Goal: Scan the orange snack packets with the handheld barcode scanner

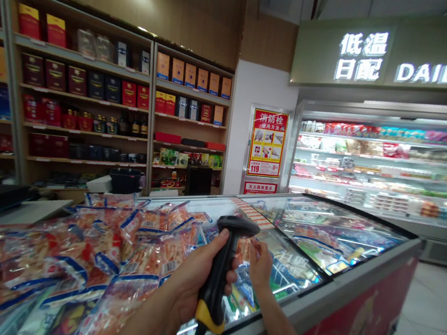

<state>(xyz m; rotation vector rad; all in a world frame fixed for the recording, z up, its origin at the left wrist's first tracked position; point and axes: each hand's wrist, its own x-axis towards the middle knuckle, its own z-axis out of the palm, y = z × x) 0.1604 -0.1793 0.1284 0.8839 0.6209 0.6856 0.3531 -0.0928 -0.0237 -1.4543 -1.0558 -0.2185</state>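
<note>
My left hand (pixel 195 267) is wrapped round the handle of a black and yellow barcode scanner (pixel 215 280), thumb high on its grip. The scanner is upright, its head at the top and its cable running down out of view. Just right of it, my right hand (pixel 261 264) is raised over the freezer glass with its fingers curled together. Whatever those fingers may hold is too unclear to name. To the left lie many clear bags of orange-pink food (pixel 147 256) with blue edges, piled on the near end of the freezer.
The chest freezer (pixel 375 257) with its glass top stretches away to the right. Shelves of boxed goods (pixel 90 86) line the left wall. A lit refrigerated display (pixel 390 166) stands at the back right, beside a red notice (pixel 267 143). Pale floor (pixel 432 323) lies at right.
</note>
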